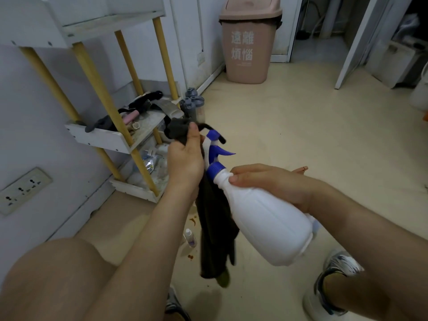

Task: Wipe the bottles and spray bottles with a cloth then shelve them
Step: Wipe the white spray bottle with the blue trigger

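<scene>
Currently: we are wiping the white spray bottle (266, 221), holding it in mid-air at the centre of the frame with its base tilting toward the lower right.
Right hand (273, 184): we are gripping the bottle's shoulder just below the blue collar, fingers curled round it, which we judge is bracing the body against the rubbing.
Left hand (185, 158): we are clenching a bunched part of the dark cloth (215, 228) and pressing it against the blue trigger head (217, 149); the loose length is hanging below the neck.
Why this hold: we are probably pointing the nozzle away from us so that the cloth is reaching the trigger's folds.
Shelf (102, 140): it is standing at the left of the frame, near enough for shelving, with three white tiers showing on yellow posts.
Count in hand: one spray bottle, one cloth.
Count on the floor: what we are taking for two grey bottles (191, 105) beside the shelf, though they are overlapping and hard to separate; one small clear bottle (191, 238) at lower centre.
Elsewhere: one pink bin (249, 47) at upper centre.
</scene>
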